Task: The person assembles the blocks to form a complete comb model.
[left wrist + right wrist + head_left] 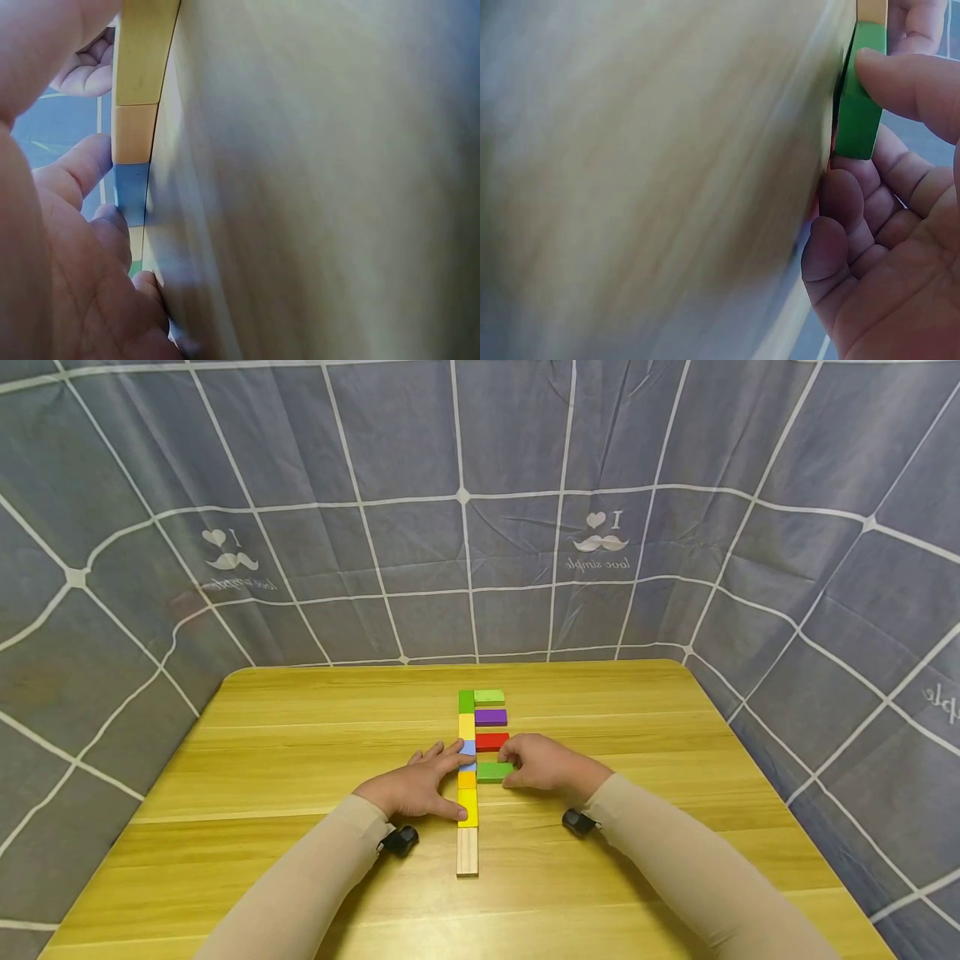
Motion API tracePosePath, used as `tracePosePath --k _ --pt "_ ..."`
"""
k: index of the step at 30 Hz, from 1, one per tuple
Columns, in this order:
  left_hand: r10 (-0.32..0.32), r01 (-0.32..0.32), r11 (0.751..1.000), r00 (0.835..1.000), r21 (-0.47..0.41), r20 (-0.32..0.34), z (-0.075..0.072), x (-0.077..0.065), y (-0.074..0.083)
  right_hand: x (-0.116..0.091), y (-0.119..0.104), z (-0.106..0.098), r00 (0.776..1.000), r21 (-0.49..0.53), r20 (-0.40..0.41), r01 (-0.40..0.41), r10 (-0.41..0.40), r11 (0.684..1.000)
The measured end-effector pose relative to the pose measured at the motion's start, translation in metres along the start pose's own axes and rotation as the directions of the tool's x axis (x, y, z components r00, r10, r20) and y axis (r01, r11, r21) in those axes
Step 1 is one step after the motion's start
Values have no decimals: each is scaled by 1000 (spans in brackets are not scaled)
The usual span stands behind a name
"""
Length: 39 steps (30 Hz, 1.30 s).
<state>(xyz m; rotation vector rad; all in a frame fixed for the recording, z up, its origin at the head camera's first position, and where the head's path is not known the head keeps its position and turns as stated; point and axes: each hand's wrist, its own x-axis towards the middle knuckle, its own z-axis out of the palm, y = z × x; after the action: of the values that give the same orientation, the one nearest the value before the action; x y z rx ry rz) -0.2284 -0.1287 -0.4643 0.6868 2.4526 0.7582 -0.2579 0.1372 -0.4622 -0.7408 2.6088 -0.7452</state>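
A column of end-to-end wooden blocks runs away from me: plain wood point(467, 853), yellow point(471, 800), orange point(467, 780), blue point(468, 747), pale yellow point(467, 727) and dark green point(466, 702). My left hand point(416, 783) rests along its left side, thumb at the yellow block and fingers extended over the blue one. With thumb and fingers, my right hand point(551, 767) pinches the right end of a green block point(492, 772). That block lies crosswise, its left end against the column. Beyond it, a red block point(491, 742) sticks out likewise.
Farther off, a purple block point(491, 717) and a light green block point(489, 697) also project rightward from the column. The wooden tabletop point(300, 735) ends at a grey curtain point(405, 552) with white lines behind and on both sides.
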Motion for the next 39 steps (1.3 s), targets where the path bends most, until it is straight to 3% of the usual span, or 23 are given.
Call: tracePosePath --k 39 --pt "-15 15 1000 1000 -9 -11 0 2 1 -1 -3 -4 1000 31 18 2 -3 1000"
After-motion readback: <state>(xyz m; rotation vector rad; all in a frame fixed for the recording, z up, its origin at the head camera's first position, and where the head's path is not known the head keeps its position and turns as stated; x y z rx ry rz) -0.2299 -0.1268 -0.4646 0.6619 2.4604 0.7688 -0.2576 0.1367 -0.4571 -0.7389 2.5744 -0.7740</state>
